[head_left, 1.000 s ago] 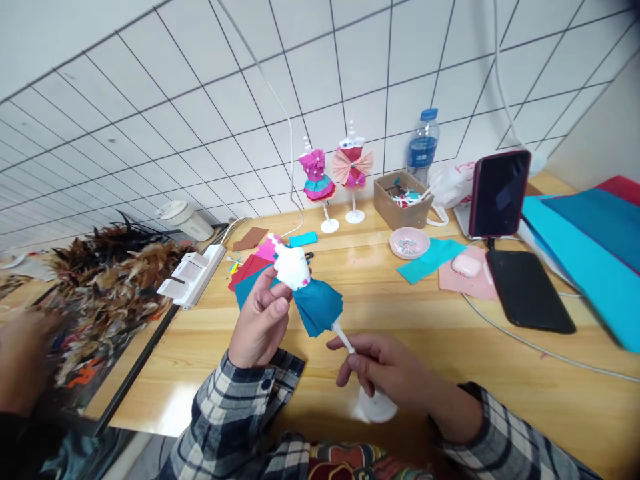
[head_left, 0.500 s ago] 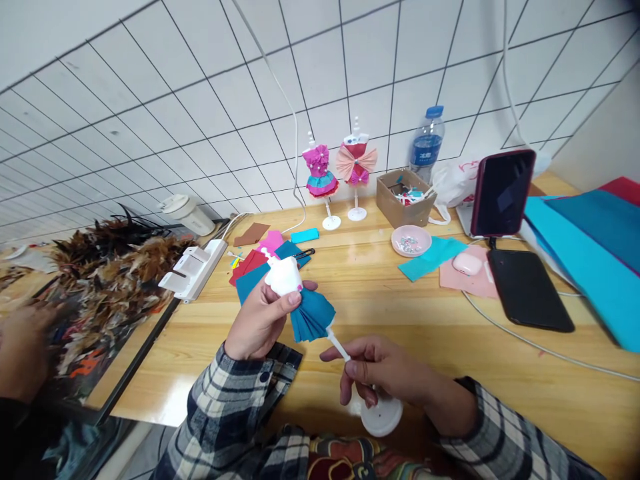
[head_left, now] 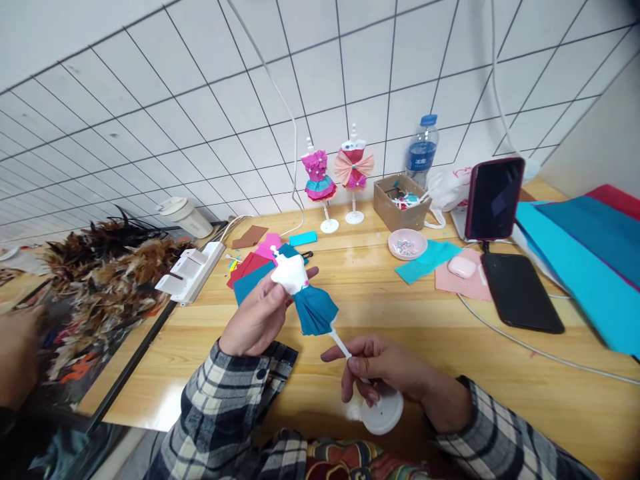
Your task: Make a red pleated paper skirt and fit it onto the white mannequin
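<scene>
Between my hands is a small white mannequin stand (head_left: 291, 272), tilted, with its round base (head_left: 383, 411) toward me. A pleated teal skirt (head_left: 316, 308) wraps its lower body, and a small pink spot shows at the waist. My left hand (head_left: 263, 310) grips the white torso, thumb on the near side and fingertips showing behind it. My right hand (head_left: 383, 367) pinches the thin white stem just above the base. Under and behind the torso lie teal, red and pink fabric pieces (head_left: 250, 267).
Two dressed mini mannequins (head_left: 317, 177) stand by the tiled wall, near a box of scraps (head_left: 400, 203) and a water bottle (head_left: 421, 150). Rightward are a pink dish (head_left: 407, 245), phones (head_left: 523, 290) and folded fabric (head_left: 580, 260). Leftward, a power strip (head_left: 193, 273), feathers (head_left: 115, 280) and another person's hand (head_left: 20, 353).
My left thumb has moved up from the waist onto the torso, uncovering more of the skirt's top. The skirt has turned slightly. My right hand keeps its hold on the stem.
</scene>
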Demonstrator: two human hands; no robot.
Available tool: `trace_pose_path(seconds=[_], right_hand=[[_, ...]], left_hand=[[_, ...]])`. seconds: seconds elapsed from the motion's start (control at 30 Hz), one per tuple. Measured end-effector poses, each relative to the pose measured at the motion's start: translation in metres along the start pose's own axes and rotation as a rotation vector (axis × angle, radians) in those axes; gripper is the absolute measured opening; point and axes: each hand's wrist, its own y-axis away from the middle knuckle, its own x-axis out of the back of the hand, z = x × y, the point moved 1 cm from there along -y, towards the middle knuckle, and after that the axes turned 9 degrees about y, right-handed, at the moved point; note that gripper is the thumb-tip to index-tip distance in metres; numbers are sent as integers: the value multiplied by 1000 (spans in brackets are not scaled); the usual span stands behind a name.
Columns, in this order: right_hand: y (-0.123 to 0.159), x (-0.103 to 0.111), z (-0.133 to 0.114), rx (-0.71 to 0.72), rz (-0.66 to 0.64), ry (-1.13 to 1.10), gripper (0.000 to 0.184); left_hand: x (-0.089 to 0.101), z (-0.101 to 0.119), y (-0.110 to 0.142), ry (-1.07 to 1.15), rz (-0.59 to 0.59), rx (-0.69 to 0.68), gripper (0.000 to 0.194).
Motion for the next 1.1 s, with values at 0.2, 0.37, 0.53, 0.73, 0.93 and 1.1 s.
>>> trace_pose_path(seconds=[0.2, 0.37, 0.53, 0.73, 0.93, 1.1], right_hand=[[-1, -1, 1, -1, -7, -7, 58], [-1, 0, 2, -2, -19, 10, 61], [-1, 1, 2, 0, 13, 58, 62], [-7, -4, 3, 109, 168, 359, 48], [-10, 13, 5, 271, 532, 780, 33], [-18, 56, -4, 318, 900, 927, 28]], left_hand=[[2, 1, 1, -74, 64, 23, 35], [6, 0, 2, -107, 59, 22, 31], [7, -2, 2, -109, 77, -23, 42], [8, 0, 4, -83, -78, -29, 46], [35, -5, 4, -482, 6, -188, 67], [102, -19, -15, -1283, 243, -277, 39]])
